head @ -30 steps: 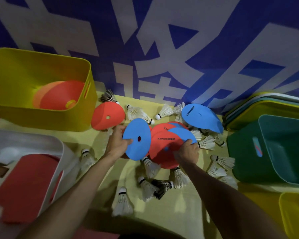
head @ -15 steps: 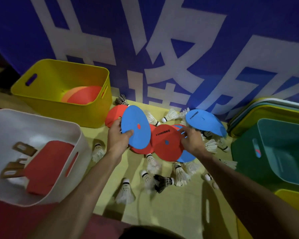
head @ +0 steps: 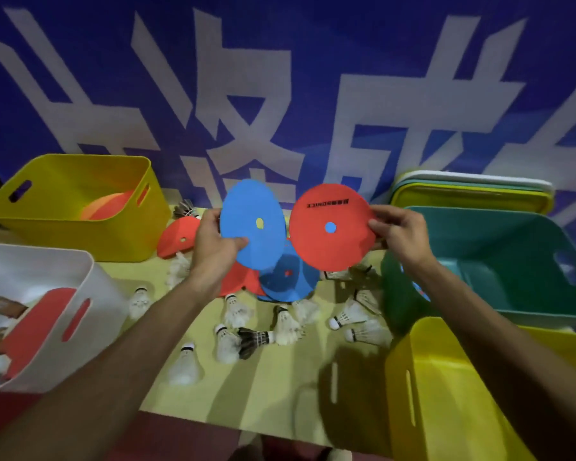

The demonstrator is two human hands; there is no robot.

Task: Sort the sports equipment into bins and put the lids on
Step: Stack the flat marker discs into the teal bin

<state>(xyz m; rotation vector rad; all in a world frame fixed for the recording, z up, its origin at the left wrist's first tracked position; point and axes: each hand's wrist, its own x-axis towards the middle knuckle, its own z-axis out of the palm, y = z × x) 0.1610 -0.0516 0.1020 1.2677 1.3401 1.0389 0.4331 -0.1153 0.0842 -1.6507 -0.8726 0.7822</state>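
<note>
Blue banner with white characters behind yellow worktop [head: 273,390]. Left hand [head: 213,244] pinching blue disc [head: 251,224], right hand [head: 398,232] pinching red disc [head: 331,227], both raised above more discs and scattered shuttlecocks [head: 286,324]. Yellow bin [head: 77,234] far left, teal bin [head: 499,267] right.

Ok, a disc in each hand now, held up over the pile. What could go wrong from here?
1. The left hand pinches the blue disc and the right hand the red disc only at the rim; either might slip onto the shuttlecocks below.
2. The far yellow bin, which already holds discs, sits left; the right arm would likely cross the left one to reach it.
3. The discs left on the table overlap, so lifting one may drag others.
</note>
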